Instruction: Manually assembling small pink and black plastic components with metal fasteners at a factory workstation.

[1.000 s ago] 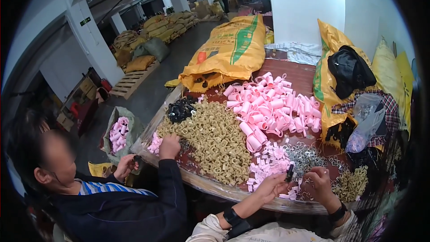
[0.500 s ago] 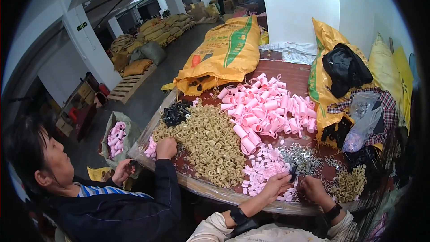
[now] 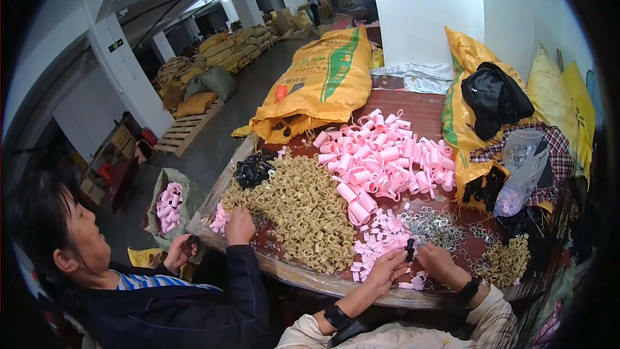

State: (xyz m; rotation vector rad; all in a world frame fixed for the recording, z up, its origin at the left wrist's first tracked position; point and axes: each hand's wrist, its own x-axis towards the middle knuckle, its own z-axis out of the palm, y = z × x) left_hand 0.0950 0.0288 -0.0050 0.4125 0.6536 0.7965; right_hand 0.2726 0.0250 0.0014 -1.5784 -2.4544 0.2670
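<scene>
My left hand [image 3: 386, 267] pinches a small black plastic part [image 3: 409, 250] between thumb and fingertips, above the heap of small pink pieces [image 3: 380, 238]. Just to the right, my right hand [image 3: 436, 261] is closed, its fingertips close to the black part. What the right fingers hold, if anything, is too small to make out. Beyond this hand lies a scatter of silvery metal wire pieces [image 3: 434, 227]. A big pile of beige ring-shaped parts [image 3: 303, 210] lies to the left, and a smaller beige pile [image 3: 506, 262] to the right.
Pink tubular parts [image 3: 387, 155] are heaped behind. Large yellow sacks [image 3: 316, 77] lie on the table [image 3: 413, 106]; a black bag [image 3: 496, 98] rests at the right. At my left a co-worker's hand [image 3: 240, 225] reaches into the beige pile. A sack of pink parts [image 3: 169, 210] stands beyond them.
My right hand has moved left and up, close to the black part. My left hand has shifted slightly left, and the black part shows more fully. The co-worker's hand has moved slightly.
</scene>
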